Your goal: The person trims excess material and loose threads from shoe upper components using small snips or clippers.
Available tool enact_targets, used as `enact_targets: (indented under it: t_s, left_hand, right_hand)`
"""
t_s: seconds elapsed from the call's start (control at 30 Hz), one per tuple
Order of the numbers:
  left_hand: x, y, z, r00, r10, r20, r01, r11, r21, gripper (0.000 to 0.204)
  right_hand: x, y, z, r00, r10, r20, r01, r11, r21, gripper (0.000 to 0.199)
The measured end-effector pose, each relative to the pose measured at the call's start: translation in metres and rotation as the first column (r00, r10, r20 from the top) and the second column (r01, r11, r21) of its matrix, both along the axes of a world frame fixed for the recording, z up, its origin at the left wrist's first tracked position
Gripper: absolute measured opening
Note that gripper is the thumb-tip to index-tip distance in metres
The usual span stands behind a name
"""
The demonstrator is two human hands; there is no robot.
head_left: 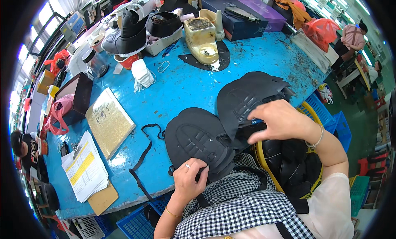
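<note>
Two stacks of flat black shoe uppers lie at the table's near edge. My left hand (189, 179) pinches the lower rim of the left stack (194, 136), thumb against fingertips. Over the right stack (243, 94) is my right hand (284, 121), its thumb and forefinger apart. A small blue pen-like object (256, 121) sticks out from between them, seemingly held by the curled fingers; most of it is hidden. The right stack's near corner overlaps the left one. A black strap (142, 158) trails on the table to their left.
A yellow basket (259, 158) of black pieces stands against the table at my right. Papers (84, 169), a gold notebook (110, 121) and an open box (82, 94) lie left. Farther back are a glue pot (200, 35), shoes (126, 37) and a dark box (239, 22).
</note>
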State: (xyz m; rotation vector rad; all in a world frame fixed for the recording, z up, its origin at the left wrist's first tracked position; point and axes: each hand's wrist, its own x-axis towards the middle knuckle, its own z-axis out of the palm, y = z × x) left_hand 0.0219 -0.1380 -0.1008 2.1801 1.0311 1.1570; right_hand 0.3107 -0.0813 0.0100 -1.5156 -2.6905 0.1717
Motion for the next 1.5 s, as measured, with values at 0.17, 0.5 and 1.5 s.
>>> enact_targets:
  t_s: [0.17,0.5,1.5]
  left_hand:
    - [0.000,0.000,0.002,1.000,0.004,-0.013,-0.004,1.000,0.002,0.015]
    - [0.004,-0.003,0.002,0.999,0.026,-0.038,-0.027,1.000,-0.014,0.013]
    - [-0.089,-0.053,0.006,0.650,0.566,0.507,-0.278,0.798,-0.535,0.015]
  right_hand:
    - [-0.024,0.028,-0.047,0.921,-0.163,-0.354,0.268,0.925,0.269,0.021]
    - [0.009,0.034,-0.107,0.966,-0.101,-0.238,0.197,0.884,0.423,0.029]
    - [-0.141,-0.030,-0.069,0.894,0.335,0.297,-0.405,0.887,0.219,0.041]
